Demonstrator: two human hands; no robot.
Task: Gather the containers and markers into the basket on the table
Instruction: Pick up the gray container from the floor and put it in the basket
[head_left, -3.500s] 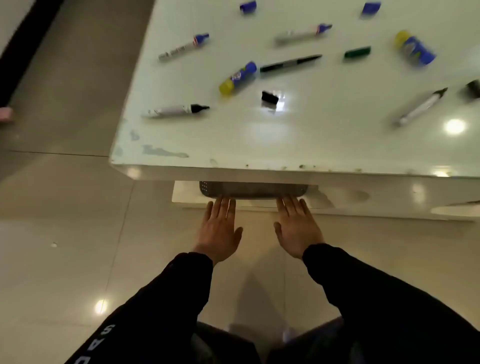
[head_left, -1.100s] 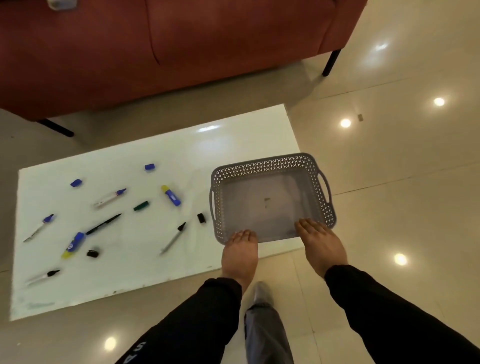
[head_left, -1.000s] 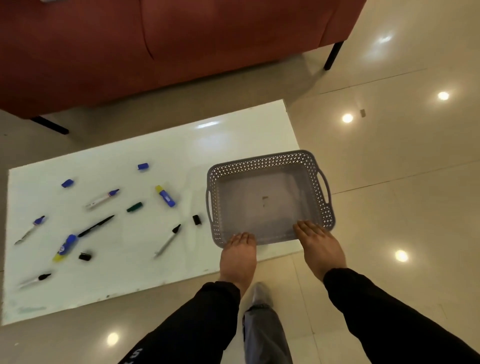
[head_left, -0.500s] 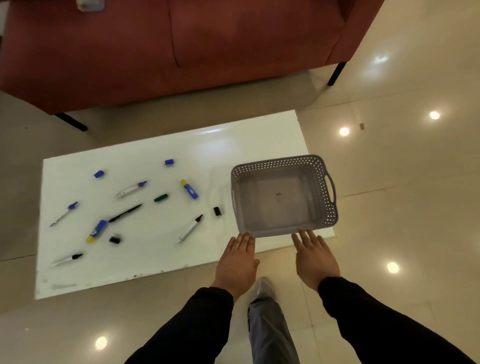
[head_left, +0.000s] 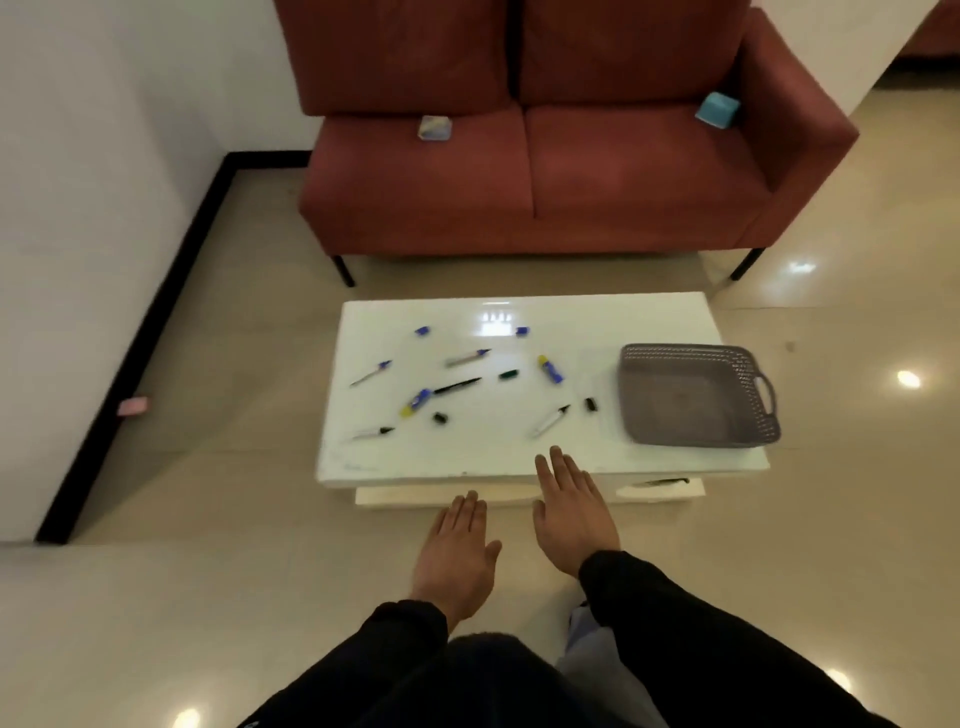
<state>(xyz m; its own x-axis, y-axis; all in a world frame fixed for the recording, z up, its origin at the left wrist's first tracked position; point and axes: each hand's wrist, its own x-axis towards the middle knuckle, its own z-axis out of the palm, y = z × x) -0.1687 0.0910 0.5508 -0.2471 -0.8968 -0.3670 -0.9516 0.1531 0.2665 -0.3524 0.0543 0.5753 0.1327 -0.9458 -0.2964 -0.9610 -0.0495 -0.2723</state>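
A grey perforated basket stands empty at the right end of the low white table. Several markers lie scattered on the table's left and middle, among them a black one and a white one closest to the basket. Two blue and yellow containers lie there too, one at the left and one nearer the basket. Loose caps sit around them. My left hand and my right hand hover flat with straight fingers at the table's near edge, holding nothing.
A red sofa stands behind the table, with a small pale packet and a blue packet on its seat. A white wall with a black skirting runs along the left. A pink object lies on the tiled floor by it.
Both hands have let go of the basket, which now rests on the table's right end, and drawn back to the near edge. The view has swung up and back to take in the sofa.
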